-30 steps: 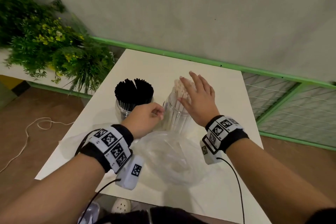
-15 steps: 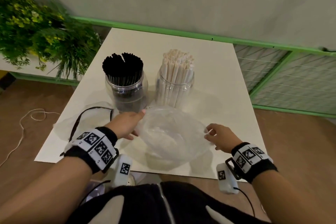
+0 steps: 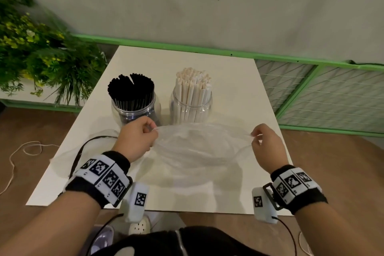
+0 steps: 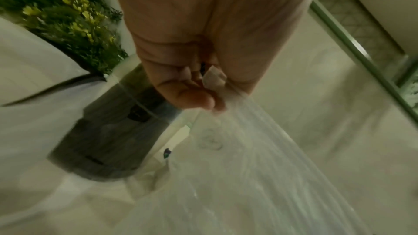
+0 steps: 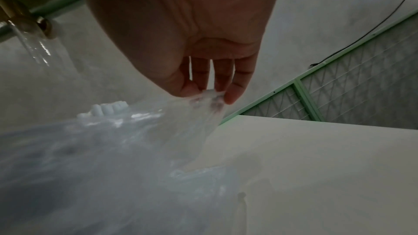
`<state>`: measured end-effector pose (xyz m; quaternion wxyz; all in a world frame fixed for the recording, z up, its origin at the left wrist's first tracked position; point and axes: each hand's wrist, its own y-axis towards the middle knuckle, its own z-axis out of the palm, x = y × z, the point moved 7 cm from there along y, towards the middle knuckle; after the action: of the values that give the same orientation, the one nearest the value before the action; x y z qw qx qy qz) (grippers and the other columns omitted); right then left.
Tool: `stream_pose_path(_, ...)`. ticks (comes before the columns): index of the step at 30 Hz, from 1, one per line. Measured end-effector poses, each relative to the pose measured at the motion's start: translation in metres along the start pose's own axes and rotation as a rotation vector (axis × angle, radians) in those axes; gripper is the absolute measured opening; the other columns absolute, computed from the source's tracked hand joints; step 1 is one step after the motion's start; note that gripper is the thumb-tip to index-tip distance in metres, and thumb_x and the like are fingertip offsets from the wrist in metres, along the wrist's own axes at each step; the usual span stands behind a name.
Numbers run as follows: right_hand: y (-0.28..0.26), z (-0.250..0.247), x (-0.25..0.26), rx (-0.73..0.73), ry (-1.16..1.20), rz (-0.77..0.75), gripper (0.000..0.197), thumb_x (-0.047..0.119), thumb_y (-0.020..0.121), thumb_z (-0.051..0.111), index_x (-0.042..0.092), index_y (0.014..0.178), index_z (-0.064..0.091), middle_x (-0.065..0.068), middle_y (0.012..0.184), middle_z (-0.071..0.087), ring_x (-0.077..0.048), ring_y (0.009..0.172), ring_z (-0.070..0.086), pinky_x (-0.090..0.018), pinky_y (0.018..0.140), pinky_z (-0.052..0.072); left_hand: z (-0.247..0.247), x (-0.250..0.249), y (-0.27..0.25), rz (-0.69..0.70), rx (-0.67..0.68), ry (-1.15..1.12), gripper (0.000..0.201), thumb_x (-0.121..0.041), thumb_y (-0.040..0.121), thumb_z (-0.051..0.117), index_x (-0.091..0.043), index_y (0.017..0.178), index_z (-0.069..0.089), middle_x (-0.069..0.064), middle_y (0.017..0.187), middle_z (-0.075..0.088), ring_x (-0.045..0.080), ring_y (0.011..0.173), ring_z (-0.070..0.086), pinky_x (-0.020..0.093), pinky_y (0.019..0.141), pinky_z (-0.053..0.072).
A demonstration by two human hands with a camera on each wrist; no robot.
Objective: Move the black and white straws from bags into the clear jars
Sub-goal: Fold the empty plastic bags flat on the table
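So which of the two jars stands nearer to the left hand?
The jar of black straws: it stands just behind the left hand; the white-straw jar stands further right.

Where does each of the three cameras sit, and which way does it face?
Head: worn high, faces forward and down at the white table; both forearms show.
Left wrist: looks along the left hand pinching the clear plastic bag.
Right wrist: looks along the right hand pinching that bag.
Shared: all three show the bag; head and left wrist show the clear jar of black straws.
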<state>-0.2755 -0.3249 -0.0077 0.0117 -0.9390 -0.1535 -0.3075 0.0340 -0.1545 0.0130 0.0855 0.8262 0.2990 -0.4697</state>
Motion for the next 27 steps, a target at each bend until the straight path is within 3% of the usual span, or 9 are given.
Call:
stream_pose_path(5,-0.033,0.01,0.098,0.088,0.036,-0.454,0.077,0.067,0.075,0.058,0.025,0.137,0.041,0.003,0.142,0.038,-0.015,0.134,0.03,-0.037,0.112,0.02,0.023,-0.033,-0.002,-0.006,0.072,-0.191,0.009,-0.011,0.088,0.055,-0.009,0.081,0.052,0.007,0.074,0.052,0.02,0.056,0.058,0.034,0.059,0.057)
stream_pose_path(7,-0.051,0.036,0.131,0.245,-0.108,-0.625,0.097,0.075,0.07,0.054,0.029,0.149,0.021,0.007,0.154,0.023,-0.013,0.144,0.012,-0.039,0.118,0.002,0.035,-0.049,-0.005,-0.025,0.127,-0.287,0.012,-0.015,0.088,0.058,-0.01,0.078,0.052,0.008,0.072,0.053,0.02,0.056,0.059,0.04,0.064,0.06)
stream_pose_path(9,-0.043,0.042,0.142,0.226,-0.151,-0.652,0.091,0.066,0.074,0.059,0.025,0.148,0.025,0.006,0.143,0.039,-0.016,0.14,0.024,-0.046,0.119,0.008,0.041,-0.067,-0.007,0.004,0.179,-0.359,0.018,-0.026,0.087,0.064,-0.012,0.079,0.056,0.003,0.066,0.055,0.016,0.055,0.059,0.04,0.067,0.058)
stream_pose_path(12,-0.018,0.016,0.145,0.149,0.049,-0.647,0.046,0.05,0.081,0.064,0.018,0.113,0.056,0.012,0.092,0.053,-0.011,0.09,0.049,-0.039,0.089,0.042,0.03,-0.083,-0.007,0.223,0.187,-0.191,0.046,-0.061,0.07,0.07,-0.027,0.1,0.062,-0.011,0.087,0.058,0.003,0.076,0.055,0.025,0.076,0.046)
stream_pose_path(15,0.0,-0.008,0.147,0.201,0.277,-0.543,0.031,0.038,0.085,0.069,0.017,0.083,0.047,0.001,0.07,0.054,-0.018,0.067,0.05,-0.034,0.061,0.038,0.033,-0.075,-0.007,0.369,0.291,0.245,0.098,-0.08,0.049,0.064,-0.041,0.134,0.039,-0.02,0.128,0.04,0.001,0.118,0.038,0.027,0.102,0.035)
stream_pose_path(18,0.006,-0.032,0.157,0.16,0.407,-0.508,0.032,0.042,0.084,0.063,0.019,0.076,0.042,-0.003,0.068,0.05,-0.013,0.064,0.052,-0.022,0.055,0.035,0.039,-0.065,-0.004,0.369,0.283,0.214,0.086,-0.066,0.065,0.07,-0.031,0.139,0.041,-0.013,0.133,0.053,0.005,0.121,0.05,0.034,0.104,0.042)
stream_pose_path(22,0.009,-0.045,0.169,0.184,0.542,-0.478,0.026,0.05,0.079,0.063,0.034,0.095,0.05,0.001,0.083,0.054,-0.002,0.071,0.047,-0.015,0.065,0.04,0.032,-0.086,-0.008,0.48,0.129,0.194,0.011,-0.027,0.094,0.056,-0.026,0.099,0.066,-0.024,0.078,0.068,-0.006,0.078,0.061,0.02,0.069,0.045)
stream_pose_path(25,0.012,-0.061,0.174,0.14,0.567,-0.493,0.025,0.046,0.079,0.062,0.022,0.08,0.056,0.01,0.065,0.046,-0.002,0.059,0.041,-0.019,0.057,0.035,0.023,-0.091,-0.006,0.486,0.152,0.129,0.022,-0.014,0.096,0.051,-0.026,0.086,0.066,-0.038,0.076,0.063,-0.006,0.078,0.062,0.017,0.07,0.046)
stream_pose_path(27,0.024,-0.076,0.161,0.07,0.663,-0.442,0.041,0.045,0.08,0.064,0.005,0.073,0.057,0.007,0.062,0.045,-0.005,0.058,0.039,-0.022,0.059,0.034,0.006,-0.087,0.001,0.455,0.121,0.046,0.036,-0.004,0.093,0.05,-0.034,0.081,0.066,-0.027,0.082,0.068,-0.004,0.079,0.063,0.018,0.072,0.046)
